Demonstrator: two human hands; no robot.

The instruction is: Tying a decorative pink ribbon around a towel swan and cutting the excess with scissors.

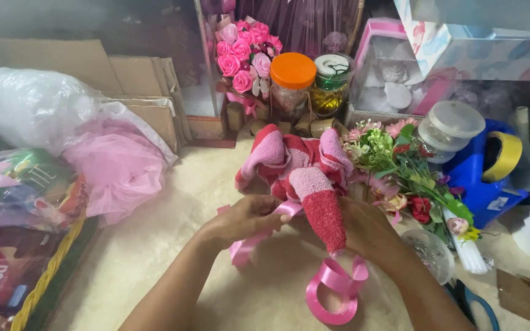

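The left hand (240, 220) pinches a band of pink ribbon (289, 208) between thumb and fingertips, a closed grip, drawing it across the base of a rolled towel bundle (305, 168) in pink and red at the centre of the frame. The right hand (369, 230) sits behind and under the bundle's hanging red end; its fingers are hidden, so how tightly it holds, or whether it holds the ribbon at all, cannot be told. The ribbon's slack runs down to a loose coil (332, 291) lying on the cream fleece covering at lower centre.

Just right of the bundle lies a spray of artificial flowers (412, 171); behind it stand an orange-lidded jar (291, 83) and a pink rose bouquet (243, 52).

The risks look modest — the slick ribbon could slide out of the pinch, or the soft roll could slump and unwind if the support lets go, and the trailing coil might snag the flower stems.
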